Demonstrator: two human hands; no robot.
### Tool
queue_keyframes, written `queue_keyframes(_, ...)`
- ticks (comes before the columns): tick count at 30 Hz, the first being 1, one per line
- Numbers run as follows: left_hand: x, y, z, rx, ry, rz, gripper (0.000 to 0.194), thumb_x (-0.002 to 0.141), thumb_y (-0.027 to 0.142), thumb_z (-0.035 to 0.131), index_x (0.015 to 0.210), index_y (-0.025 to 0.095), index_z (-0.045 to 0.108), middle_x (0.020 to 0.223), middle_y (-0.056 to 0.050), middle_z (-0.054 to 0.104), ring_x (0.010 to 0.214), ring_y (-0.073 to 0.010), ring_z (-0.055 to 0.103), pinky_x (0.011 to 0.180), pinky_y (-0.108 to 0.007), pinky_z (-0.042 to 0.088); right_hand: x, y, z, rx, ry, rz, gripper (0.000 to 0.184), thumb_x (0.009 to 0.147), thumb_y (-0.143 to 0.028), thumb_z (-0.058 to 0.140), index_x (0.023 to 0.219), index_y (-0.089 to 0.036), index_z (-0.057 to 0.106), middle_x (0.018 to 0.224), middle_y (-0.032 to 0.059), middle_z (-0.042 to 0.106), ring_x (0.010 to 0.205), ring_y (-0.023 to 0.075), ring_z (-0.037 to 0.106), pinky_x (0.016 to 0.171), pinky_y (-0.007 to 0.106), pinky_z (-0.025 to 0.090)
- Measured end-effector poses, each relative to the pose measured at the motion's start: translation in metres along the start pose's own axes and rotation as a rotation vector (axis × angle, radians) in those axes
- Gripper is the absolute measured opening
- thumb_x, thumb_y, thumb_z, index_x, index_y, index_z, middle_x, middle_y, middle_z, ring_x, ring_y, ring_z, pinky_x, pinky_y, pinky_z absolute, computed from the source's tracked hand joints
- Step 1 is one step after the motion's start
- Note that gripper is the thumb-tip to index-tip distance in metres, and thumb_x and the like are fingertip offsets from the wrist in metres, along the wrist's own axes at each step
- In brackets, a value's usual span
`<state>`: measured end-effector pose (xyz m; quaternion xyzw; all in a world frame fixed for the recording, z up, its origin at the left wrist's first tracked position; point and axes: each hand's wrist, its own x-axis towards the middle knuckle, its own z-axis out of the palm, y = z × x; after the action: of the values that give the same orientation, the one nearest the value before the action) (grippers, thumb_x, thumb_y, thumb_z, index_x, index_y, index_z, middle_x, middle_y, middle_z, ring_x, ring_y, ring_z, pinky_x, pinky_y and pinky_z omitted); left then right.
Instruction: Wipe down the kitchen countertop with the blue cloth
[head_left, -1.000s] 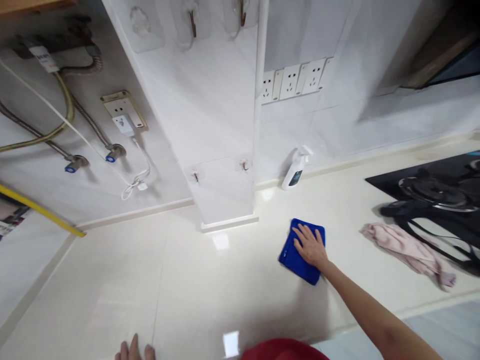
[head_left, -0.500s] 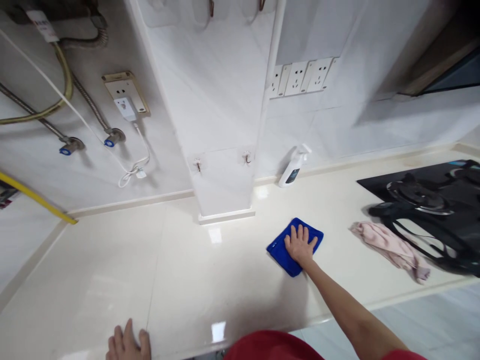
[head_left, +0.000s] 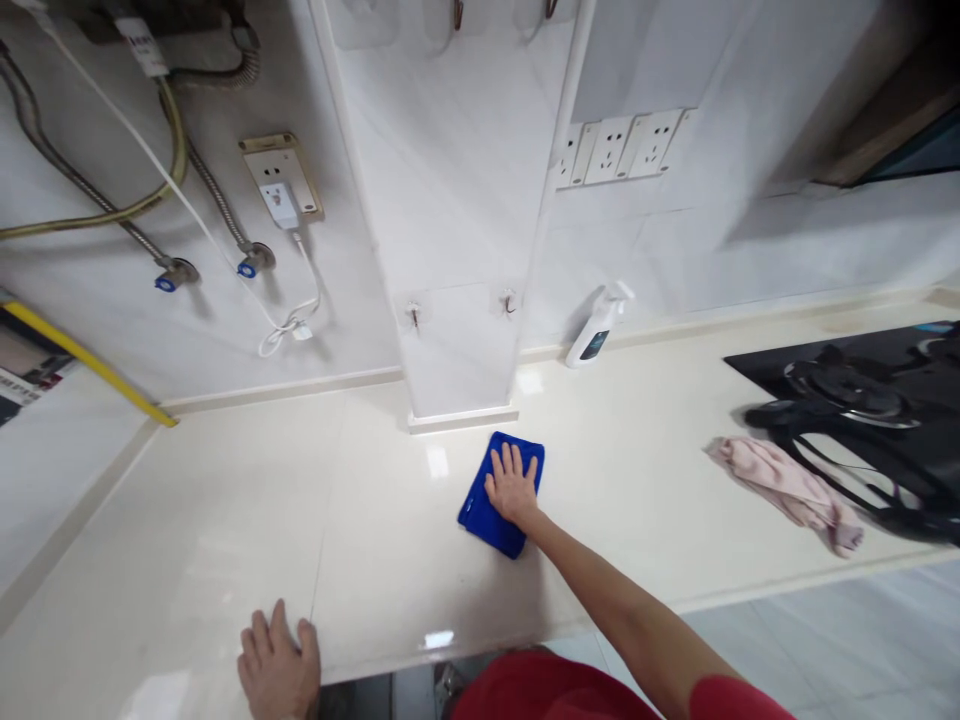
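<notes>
My right hand (head_left: 512, 487) lies flat with spread fingers on a folded blue cloth (head_left: 484, 510), pressing it onto the cream countertop (head_left: 225, 520) just in front of the white tiled pillar (head_left: 457, 330). My left hand (head_left: 279, 664) rests palm down, fingers apart, on the counter's front edge at the lower left, holding nothing.
A white spray bottle (head_left: 596, 328) stands against the wall right of the pillar. A crumpled pink cloth (head_left: 784, 487) lies beside the black gas hob (head_left: 862, 400) at the right. Pipes, valves and a plugged-in socket (head_left: 283, 185) hang on the left wall.
My right hand has slid the blue cloth leftward across the counter, toward the pillar's base. My left hand shows further into view on the front edge.
</notes>
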<state>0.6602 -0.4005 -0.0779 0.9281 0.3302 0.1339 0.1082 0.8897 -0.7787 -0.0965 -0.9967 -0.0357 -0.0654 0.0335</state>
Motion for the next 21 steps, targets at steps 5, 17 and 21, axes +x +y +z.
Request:
queue_keyframes(5,-0.003,0.007,-0.007,0.0,-0.015,-0.014,0.07,0.092,0.049,0.021,0.144,0.009,0.044,0.156,-0.024,0.034,0.148,-0.04,0.025,0.119,-0.057,0.023,-0.02,-0.051,-0.009,0.068,-0.045,-0.124,0.062,0.098,-0.041,0.038,0.153,-0.013,0.033,0.162,0.0161,0.016,0.15,0.035,0.011,0.116,0.068,0.001)
queue_keyframes(17,0.006,-0.001,-0.004,0.062,-0.002,0.075,0.067,0.085,0.043,0.037,0.144,0.011,0.043,0.154,-0.024,0.039,0.143,-0.0408,0.032,0.11,-0.063,0.033,-0.073,-0.058,-0.033,0.368,-0.126,-0.573,0.062,0.099,-0.043,0.042,0.153,-0.015,0.033,0.162,0.0154,0.017,0.15,0.0332,0.011,0.119,0.068,0.003)
queue_keyframes(21,0.011,-0.007,0.003,0.07,0.004,0.109,0.071,0.081,0.045,0.039,0.144,0.013,0.043,0.151,-0.022,0.043,0.138,-0.0423,0.037,0.105,-0.064,0.037,-0.087,-0.016,-0.039,0.433,-0.153,-0.69,0.058,0.098,-0.041,0.045,0.152,-0.02,0.036,0.162,0.0112,0.022,0.15,0.0289,0.016,0.121,0.063,0.006)
